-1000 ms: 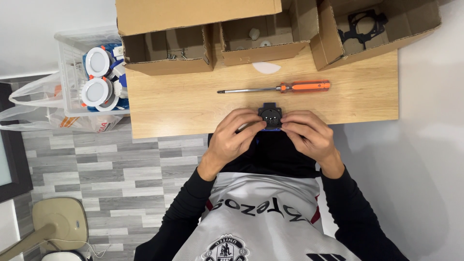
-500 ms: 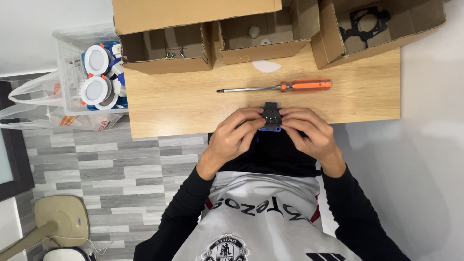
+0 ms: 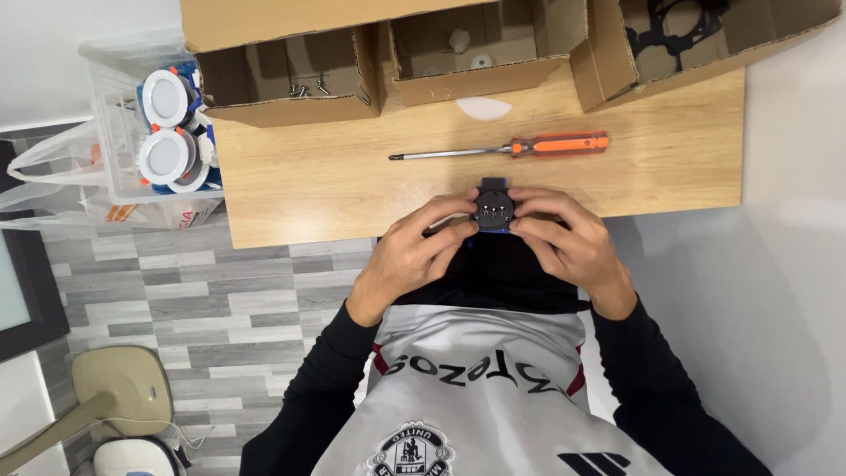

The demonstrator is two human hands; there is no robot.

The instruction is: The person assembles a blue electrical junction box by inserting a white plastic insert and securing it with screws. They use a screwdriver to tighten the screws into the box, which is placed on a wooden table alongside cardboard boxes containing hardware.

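- Head view, only one I've got: my left hand (image 3: 414, 256) and right hand (image 3: 564, 242) both closed around a small black round part (image 3: 493, 209), fingertips pinching it from either side. It sits at the near edge of the wooden table (image 3: 352, 185), a blue bit showing under it.
- Part looks like matte plastic, disc face with small pins or holes; too small to tell which.
- Just beyond the grip: screwdriver (image 3: 520, 146), orange ribbed handle, bare steel shaft, lying flat, apart from both hands.
- Further beyond, three open cardboard boxes. Left box (image 3: 291, 75): a few loose screws. Middle box (image 3: 476, 53): small white pieces. Right box (image 3: 705, 44): black ring-shaped frame part.
- White oval piece (image 3: 483, 107) flat on the table by the middle box.
- Off the table, left of the grip: clear plastic bin (image 3: 115, 123) holding round white discs with orange clips.
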